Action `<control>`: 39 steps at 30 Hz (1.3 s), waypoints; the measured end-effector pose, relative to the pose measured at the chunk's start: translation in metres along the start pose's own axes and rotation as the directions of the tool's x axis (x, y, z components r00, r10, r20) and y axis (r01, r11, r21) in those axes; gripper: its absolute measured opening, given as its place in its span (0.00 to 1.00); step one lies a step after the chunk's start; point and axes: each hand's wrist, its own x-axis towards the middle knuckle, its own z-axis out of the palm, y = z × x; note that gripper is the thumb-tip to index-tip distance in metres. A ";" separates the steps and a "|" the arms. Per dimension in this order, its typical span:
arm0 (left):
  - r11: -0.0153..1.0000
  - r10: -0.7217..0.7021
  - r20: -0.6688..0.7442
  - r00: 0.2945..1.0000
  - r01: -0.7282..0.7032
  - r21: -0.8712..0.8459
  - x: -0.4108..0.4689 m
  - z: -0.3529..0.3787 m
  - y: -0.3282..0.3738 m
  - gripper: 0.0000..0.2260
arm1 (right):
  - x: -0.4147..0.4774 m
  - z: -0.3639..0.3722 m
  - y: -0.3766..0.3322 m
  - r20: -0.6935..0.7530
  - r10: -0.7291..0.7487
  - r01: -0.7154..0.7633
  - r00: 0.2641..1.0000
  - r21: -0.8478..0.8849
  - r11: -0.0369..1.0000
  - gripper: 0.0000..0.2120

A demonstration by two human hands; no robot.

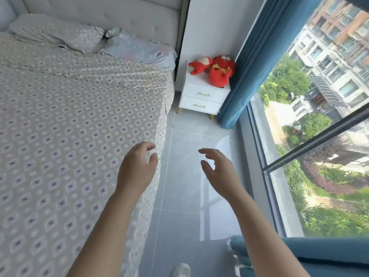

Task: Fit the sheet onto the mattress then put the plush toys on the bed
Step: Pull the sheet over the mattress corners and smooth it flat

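Through the head camera I was operating from afar, I saw a bed (159, 120) filling the left of the view, covered by a beige sheet (69, 136) printed with small diamond shapes. The sheet lay flat across the top and wrapped down over the bed's right edge, with some creases near the right corner at the head end. Two pillows sat side by side against the grey padded headboard (99, 9): a patterned pillow (56, 35) and, at the right corner, a pale blue pillow (139, 48). The left hand (137, 166) was stretched out over the bed's right edge, its fingers loosely curled with a gap between thumb and fingers and pinching nothing; I could not tell whether it touched the sheet. The right hand (217, 170) hung in the air beside the bed, above the grey tiled floor (185, 196), fingers spread and relaxed, holding nothing. The toys were off the bed. They sat on top of a white nightstand (203, 96) with two drawers, just past the bed's head-end right corner: a smaller red plush toy (199, 64) toward the nightstand's left edge and a larger red plush toy (220, 72) touching it toward the right edge. A blue curtain (251, 66) hung just beside the nightstand, along a large window (319, 126). The tip of a light shoe (181, 270) showed on the floor at the lower edge of the view.
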 end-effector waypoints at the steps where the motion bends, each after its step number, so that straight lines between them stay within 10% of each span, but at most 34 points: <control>1: 1.000 -0.005 -0.015 1.000 0.005 0.001 0.007 0.014 0.011 0.10 | 0.014 -0.014 0.010 0.014 -0.014 0.014 1.000 0.005 1.000 0.15; 13: 0.999 -0.011 -0.078 0.997 0.015 0.046 0.139 0.101 0.062 0.10 | 0.182 -0.067 0.062 0.101 -0.126 0.120 0.987 0.064 0.991 0.15; 30: 0.988 -0.066 -0.114 0.991 0.081 0.129 0.602 0.126 0.083 0.09 | 0.660 -0.069 0.037 0.190 -0.197 0.196 0.962 0.024 0.980 0.15; 39: 0.906 -0.390 -0.316 0.865 0.421 0.033 0.761 0.179 0.017 0.12 | 0.905 0.024 0.029 0.552 -0.336 0.380 0.764 0.036 0.924 0.15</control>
